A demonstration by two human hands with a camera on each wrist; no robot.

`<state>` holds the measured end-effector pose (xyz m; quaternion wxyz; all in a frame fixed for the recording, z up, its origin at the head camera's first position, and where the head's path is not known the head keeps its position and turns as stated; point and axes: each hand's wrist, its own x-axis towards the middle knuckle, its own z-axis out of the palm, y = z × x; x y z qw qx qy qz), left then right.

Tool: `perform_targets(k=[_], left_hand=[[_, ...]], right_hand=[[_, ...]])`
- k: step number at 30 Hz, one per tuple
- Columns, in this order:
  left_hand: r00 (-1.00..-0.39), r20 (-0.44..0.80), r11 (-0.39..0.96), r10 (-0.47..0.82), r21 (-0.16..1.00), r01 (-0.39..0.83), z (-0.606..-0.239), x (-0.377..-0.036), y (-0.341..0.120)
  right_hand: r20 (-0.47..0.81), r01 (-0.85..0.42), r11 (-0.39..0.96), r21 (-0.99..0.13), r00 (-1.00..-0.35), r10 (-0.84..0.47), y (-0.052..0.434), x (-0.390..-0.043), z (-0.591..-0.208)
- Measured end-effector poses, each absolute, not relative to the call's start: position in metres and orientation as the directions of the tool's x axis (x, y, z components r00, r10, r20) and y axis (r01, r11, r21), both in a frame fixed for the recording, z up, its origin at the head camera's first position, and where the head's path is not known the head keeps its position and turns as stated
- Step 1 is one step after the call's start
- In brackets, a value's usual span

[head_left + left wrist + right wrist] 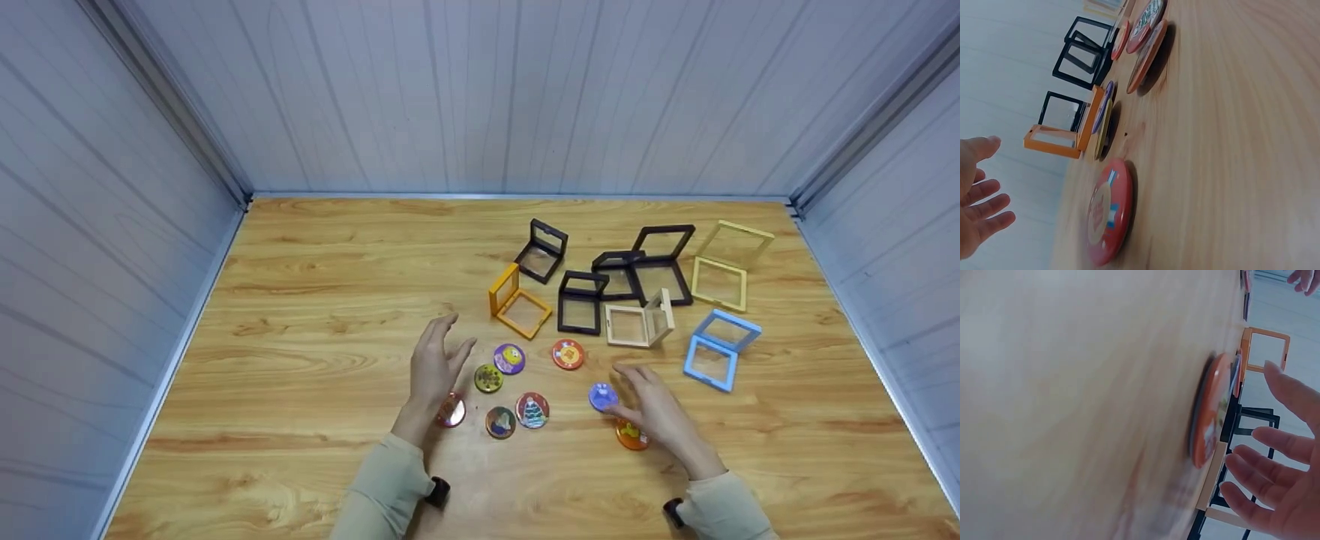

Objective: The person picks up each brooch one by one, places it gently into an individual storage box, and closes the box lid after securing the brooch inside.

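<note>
L hand [437, 367] hovers over the worktop w/ fingers straight and spread, holding nothing; a red badge [451, 410] lies just under its wrist, toward the front edge. Right of it sits a cluster of round badges, e.g. the purple badge [509, 358], mid-worktop. R hand [657, 411] is relaxed too, fingers flat, grasping nothing, beside the blue badge [602, 397] and partly over the orange badge [631, 436]. Risk: either palm coming down could skid a badge away. The hinged display frames near the back-right corner, e.g. the orange frame [516, 304], stand propped open; a nudge could fold or tip them.
</note>
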<state>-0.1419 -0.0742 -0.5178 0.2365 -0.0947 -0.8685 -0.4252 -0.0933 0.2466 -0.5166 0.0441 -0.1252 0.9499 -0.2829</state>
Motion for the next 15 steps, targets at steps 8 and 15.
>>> perform_targets(k=[8, 15], left_hand=[[-0.897, 0.439, 0.597, -0.045, 0.732, 0.329, -0.517, -0.157, -0.060], [-0.935, 0.350, 0.600, -0.056, 0.761, 0.249, -0.520, -0.170, -0.050]], right_hand=[[-0.073, -0.198, 0.813, -0.548, -0.957, -0.282, 0.245, -0.098, -0.517], [-0.081, -0.233, 0.823, -0.518, -0.945, -0.318, 0.243, -0.101, -0.516]])
